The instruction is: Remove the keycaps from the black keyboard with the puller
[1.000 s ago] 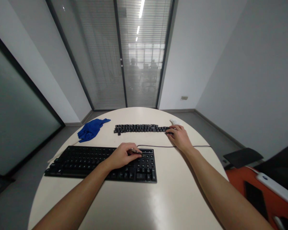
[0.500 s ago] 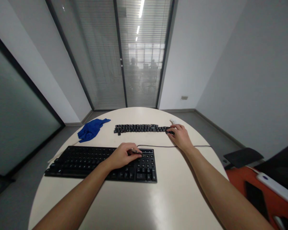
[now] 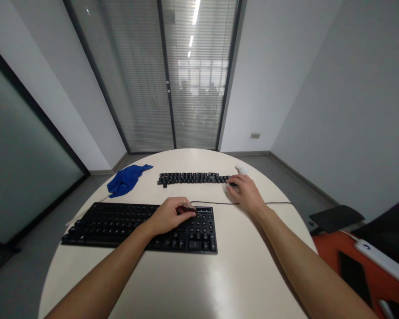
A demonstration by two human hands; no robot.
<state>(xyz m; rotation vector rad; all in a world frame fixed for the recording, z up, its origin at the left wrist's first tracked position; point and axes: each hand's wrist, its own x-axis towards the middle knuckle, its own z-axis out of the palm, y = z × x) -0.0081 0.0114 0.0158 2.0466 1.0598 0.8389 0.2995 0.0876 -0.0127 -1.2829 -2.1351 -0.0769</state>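
Note:
A black keyboard (image 3: 119, 223) lies on the left half of the round table, with keys on it. Resting over its right part, my left hand (image 3: 171, 215) is closed on a small dark tool with a metal glint (image 3: 188, 207), its tip close to the number pad's top. Beyond the keyboard, loose black keycaps (image 3: 193, 178) stand in tight rows. My right hand (image 3: 244, 192) is at the right end of those rows, thumb and forefinger apart. Its fingers partly hide the last keycaps, and I see nothing held in them.
A crumpled blue cloth (image 3: 127, 180) lies at the table's left rim. Some small white item (image 3: 242, 169) sits behind my right hand. The keyboard's black cable (image 3: 216, 203) crosses to the right edge. Beside the table, an orange seat (image 3: 382, 283) holds a white power strip (image 3: 384, 261).
My right hand has shifted slightly left and towards me, and its thumb and forefinger have parted. My left hand stays in nearly the same place with the tool.

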